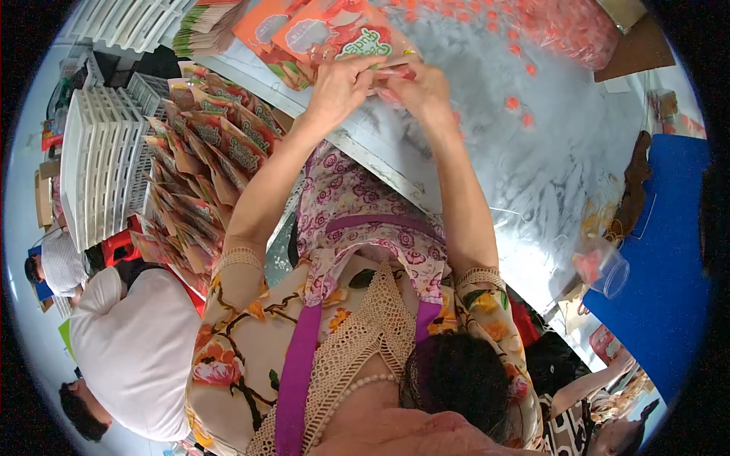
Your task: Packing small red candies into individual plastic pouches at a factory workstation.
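Observation:
Both of my hands meet at the near edge of the table, fingers bent in and pressed together. An orange-red printed pouch [363,32] lies flat beneath and beyond them. My left hand [339,93] grips this pouch by its near edge. Close beside it, my right hand [423,93] pinches the pouch's near right corner, where clear film with red pieces [391,85] shows between the hands. How the fingertips close on it is partly hidden. More orange pouches [266,34] overlap under it on the left.
Small red pieces [512,103] are scattered over the powdery grey tabletop [532,182]. A clear bag of red pieces [570,30] lies at the far right. Filled pouches [217,144] crowd beside white stacked crates [103,159] on the left. A clear jar [606,271] lies near a blue panel [661,251]. Other people sit nearby.

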Demonstrator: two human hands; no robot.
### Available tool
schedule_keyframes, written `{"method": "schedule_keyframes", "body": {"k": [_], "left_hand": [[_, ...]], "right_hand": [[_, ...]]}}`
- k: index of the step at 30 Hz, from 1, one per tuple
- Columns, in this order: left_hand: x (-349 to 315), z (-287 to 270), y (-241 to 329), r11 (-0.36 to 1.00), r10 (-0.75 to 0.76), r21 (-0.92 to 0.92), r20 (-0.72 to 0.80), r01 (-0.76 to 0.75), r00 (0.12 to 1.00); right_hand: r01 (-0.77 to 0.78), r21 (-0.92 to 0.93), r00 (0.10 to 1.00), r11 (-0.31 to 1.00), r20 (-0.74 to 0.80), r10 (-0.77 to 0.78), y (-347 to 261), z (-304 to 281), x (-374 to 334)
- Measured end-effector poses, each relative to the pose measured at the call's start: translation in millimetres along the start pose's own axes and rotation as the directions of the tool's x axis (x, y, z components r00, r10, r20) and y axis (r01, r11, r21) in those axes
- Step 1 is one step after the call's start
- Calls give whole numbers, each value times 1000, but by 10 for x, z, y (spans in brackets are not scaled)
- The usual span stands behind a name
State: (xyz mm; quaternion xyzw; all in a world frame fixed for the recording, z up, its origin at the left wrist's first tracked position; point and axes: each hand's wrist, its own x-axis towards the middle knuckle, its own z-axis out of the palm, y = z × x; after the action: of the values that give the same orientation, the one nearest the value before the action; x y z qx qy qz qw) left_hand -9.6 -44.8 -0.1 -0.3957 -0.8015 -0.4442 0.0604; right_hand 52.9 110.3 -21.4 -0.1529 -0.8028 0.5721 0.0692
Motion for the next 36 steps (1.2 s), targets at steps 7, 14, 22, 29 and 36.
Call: {"method": "schedule_keyframes", "body": {"k": [7,14,22,29,36], "left_hand": [[-23,201,232,999,-52,-17,-26,52,998],[16,278,355,999,30,15,-70,-29,997],[60,357,497,993,32,120,-76,-23,997],[75,508,412,995,16,98,-194,3,981],[116,499,492,996,-69,43,-124,74,990]], "right_hand": [[-185,598,971,780,-11,240,0,-73,-48],[-16,74,934,997,-356,41,96,120,-36],[106,349,927,931,-373,34,127,187,-55],[-267,864,931,427,117,346,-128,-156,-184],[-234,812,957,535,96,273,-148,-278,-381]]}}
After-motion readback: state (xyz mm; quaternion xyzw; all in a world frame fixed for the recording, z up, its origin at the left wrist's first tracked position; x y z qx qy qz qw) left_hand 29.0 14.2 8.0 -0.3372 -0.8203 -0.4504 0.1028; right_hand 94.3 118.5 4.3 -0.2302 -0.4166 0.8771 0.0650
